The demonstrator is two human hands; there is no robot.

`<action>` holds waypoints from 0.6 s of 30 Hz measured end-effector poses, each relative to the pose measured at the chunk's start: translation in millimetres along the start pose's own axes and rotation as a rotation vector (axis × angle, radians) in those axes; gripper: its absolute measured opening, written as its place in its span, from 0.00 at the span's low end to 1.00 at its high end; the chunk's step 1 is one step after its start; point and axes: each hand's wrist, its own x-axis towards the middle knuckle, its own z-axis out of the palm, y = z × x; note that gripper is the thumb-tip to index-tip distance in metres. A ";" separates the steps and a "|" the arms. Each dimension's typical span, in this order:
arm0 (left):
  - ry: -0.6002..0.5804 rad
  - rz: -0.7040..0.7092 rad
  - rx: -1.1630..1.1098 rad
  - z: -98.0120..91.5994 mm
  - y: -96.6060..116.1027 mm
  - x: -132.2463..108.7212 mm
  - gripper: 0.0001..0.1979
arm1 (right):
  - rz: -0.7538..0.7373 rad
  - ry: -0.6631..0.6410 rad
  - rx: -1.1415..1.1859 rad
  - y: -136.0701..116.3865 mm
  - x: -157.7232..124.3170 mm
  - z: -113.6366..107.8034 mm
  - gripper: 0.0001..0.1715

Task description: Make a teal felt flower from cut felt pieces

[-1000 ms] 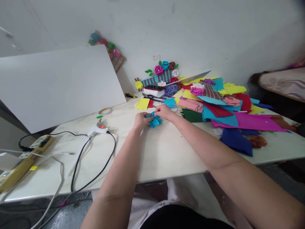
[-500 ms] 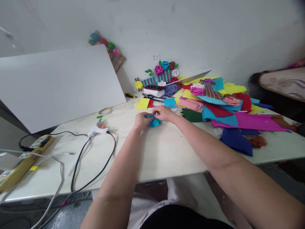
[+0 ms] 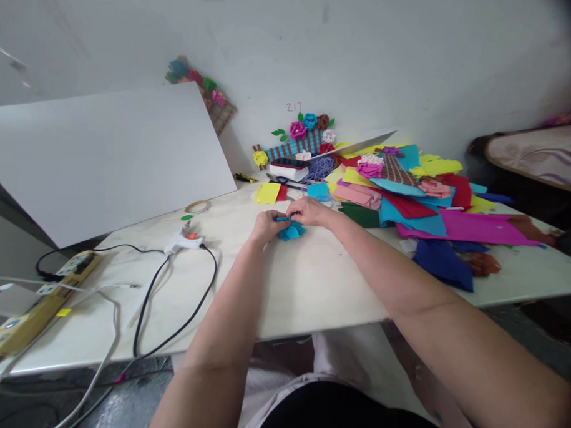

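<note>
A small blue paper flower (image 3: pixel 291 231) with loose petals is held between my two hands, just above the white table (image 3: pixel 316 288). My left hand (image 3: pixel 266 226) grips its left side, fingers closed. From the upper right, my right hand (image 3: pixel 308 211) pinches its top edge. The fingertips partly hide the flower's centre. Just beyond the hands lie a blue paper square (image 3: pixel 318 191) and a yellow paper square (image 3: pixel 268 194).
A heap of coloured paper (image 3: pixel 407 203) covers the table's right side. At left are a glue gun (image 3: pixel 183 241) with a black cord, a roll of tape (image 3: pixel 197 207) and a power strip (image 3: pixel 45 303). A white board (image 3: pixel 110 158) leans behind.
My hands stay almost in place on the blue flower. My right hand's fingers have shifted slightly, and the petals below appear a little more spread.
</note>
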 end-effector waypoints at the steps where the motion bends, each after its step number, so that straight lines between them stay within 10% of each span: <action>1: -0.007 -0.005 -0.010 0.1 -0.2 0.0 0.17 | 0.002 -0.005 0.019 0.3 -0.3 -0.3 0.13; 18: -0.058 0.007 -0.187 -5.1 6.5 -4.3 0.18 | 0.164 0.038 0.159 -1.4 3.0 -0.1 0.09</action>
